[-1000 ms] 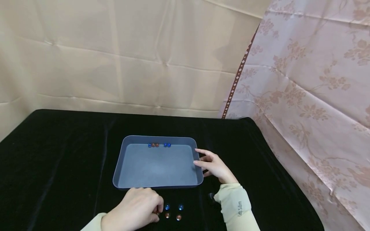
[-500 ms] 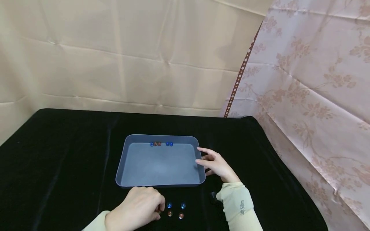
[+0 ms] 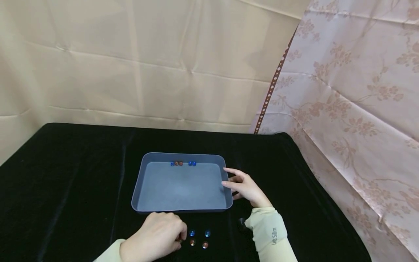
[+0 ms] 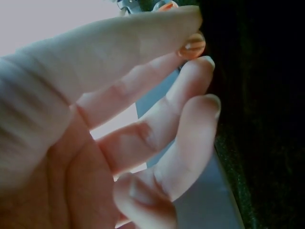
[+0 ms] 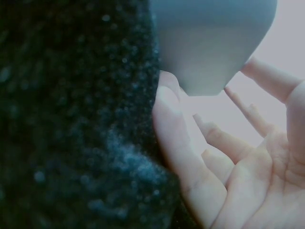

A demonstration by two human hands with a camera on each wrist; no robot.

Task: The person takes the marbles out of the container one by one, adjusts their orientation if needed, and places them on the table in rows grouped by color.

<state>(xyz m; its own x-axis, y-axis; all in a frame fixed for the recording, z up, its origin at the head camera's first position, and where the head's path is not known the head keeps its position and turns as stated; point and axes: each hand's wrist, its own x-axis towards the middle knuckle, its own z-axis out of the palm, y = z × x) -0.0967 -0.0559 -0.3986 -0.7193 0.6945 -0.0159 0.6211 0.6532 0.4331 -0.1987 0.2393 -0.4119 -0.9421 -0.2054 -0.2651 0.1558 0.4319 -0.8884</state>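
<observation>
- The left hand [image 3: 154, 233] is off the tray's near long side, left of its middle; thumb and index finger are nearly together, pinching one orange marble [image 4: 193, 46], with the other fingers loosely bent.
- This held marble is small, round and glossy, orange with paler streaks in the left wrist view. Being a ball, it has no long axis; its streaks run roughly crosswise between the fingertips.
- The right hand [image 3: 247, 187] is at the tray's right short side, fingers spread and relaxed, fingertips touching the rim and wall; it has hold of no marble.
- Four loose marbles lie off the tray's near side, just right of the left hand: two blue marbles [image 3: 192, 233] closer to the tray, and two brown-orange marbles [image 3: 192, 242] farther from it, making a rough square.
- There is one tray [image 3: 178, 189], blue-grey, shallow, with rounded corners; its long axis runs left to right, short sides pointing away from the person.
- Five marbles sit inside against the tray's far wall: three blue ones [image 3: 194, 163] and two brownish ones [image 3: 176, 163], grouped as three, a gap, then two.
- One counter [image 3: 82, 182], covered in black cloth, spreads around the tray.
</observation>
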